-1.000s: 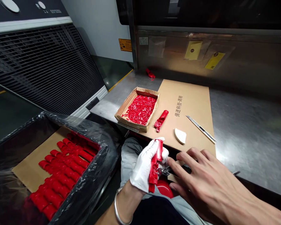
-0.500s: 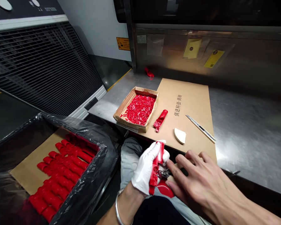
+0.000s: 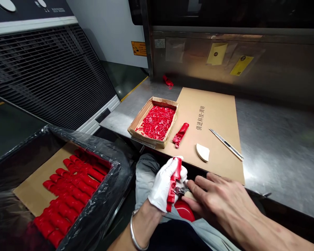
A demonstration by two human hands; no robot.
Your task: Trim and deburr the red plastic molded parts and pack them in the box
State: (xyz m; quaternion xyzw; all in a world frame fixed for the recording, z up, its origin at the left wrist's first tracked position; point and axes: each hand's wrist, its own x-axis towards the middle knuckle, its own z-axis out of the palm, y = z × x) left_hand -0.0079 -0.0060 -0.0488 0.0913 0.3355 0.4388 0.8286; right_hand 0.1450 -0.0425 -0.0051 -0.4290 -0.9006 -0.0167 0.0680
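Note:
My left hand, in a white glove, is closed around a red plastic part held upright above my lap. My bare right hand grips a pair of nippers; their metal jaws touch the side of the red part, and most of the handles are hidden by my fingers. On the cardboard sheet lies a similar red part. Beside it are a cream-coloured wedge-shaped piece and a utility knife.
A shallow cardboard box full of red plastic scraps stands at the bench's left. At lower left, a bin lined with black plastic holds rows of red parts. Another red piece lies at the back of the metal bench.
The view has shifted slightly. My right hand's fingers have drawn closer together around the nippers, whose jaws stay at the red part. My left hand keeps its hold.

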